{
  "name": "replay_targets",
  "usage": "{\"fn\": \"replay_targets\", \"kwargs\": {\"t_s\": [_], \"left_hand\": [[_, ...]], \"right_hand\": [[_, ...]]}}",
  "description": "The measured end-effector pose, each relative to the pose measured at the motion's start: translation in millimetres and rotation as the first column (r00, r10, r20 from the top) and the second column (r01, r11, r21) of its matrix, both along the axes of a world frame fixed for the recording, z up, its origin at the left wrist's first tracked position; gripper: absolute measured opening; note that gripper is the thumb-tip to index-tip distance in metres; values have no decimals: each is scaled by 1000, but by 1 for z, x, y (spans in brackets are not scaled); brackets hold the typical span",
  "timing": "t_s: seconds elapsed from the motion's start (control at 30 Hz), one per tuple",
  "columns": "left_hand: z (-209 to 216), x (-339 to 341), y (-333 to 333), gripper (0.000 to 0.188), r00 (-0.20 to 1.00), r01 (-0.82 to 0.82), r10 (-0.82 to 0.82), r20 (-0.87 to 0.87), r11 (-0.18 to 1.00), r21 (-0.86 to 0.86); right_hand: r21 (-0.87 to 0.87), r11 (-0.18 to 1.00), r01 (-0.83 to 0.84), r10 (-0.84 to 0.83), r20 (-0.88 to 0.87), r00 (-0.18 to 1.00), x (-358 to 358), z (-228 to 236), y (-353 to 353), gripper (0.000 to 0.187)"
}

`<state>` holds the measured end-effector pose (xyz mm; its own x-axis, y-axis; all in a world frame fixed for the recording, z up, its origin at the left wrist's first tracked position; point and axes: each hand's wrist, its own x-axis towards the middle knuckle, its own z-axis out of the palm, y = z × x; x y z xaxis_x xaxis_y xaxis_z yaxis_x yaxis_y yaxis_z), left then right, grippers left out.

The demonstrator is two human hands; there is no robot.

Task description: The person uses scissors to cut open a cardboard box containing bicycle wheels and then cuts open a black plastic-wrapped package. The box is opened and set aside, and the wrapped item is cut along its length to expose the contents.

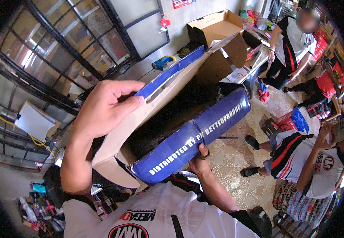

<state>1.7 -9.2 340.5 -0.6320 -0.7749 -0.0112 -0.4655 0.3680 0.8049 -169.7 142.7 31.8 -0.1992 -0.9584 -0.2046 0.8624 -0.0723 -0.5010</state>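
A dark blue cardboard box with white lettering on its side is held up in front of my chest, tilted up to the right. My left hand pinches the blue edge of its raised lid between thumb and fingers. The lid's brown inner face shows. From below, my right hand supports the box, thumb pressed on the blue side and the other fingers mostly hidden. Inside, the box is dark, and I cannot make out what is in it.
Behind the box, another open brown carton stands on a counter near a blue tape dispenser. Black-framed glass panels rise at the left. Two people in white shirts and one in red are to the right, near stacked tires.
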Motion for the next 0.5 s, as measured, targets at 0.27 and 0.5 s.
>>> {"fn": "replay_targets", "kwargs": {"t_s": [0.27, 0.5], "left_hand": [[-39, 28, -21, 27, 993, -102, 102, 52, 995, 9], [-99, 68, -20, 23, 970, -243, 244, -23, 969, 40]], "right_hand": [[73, 997, 12, -9, -49, 999, 3, -79, -7, 50], [315, 949, 2, -9, 22, 1000, 29, -147, -9, 42]]}}
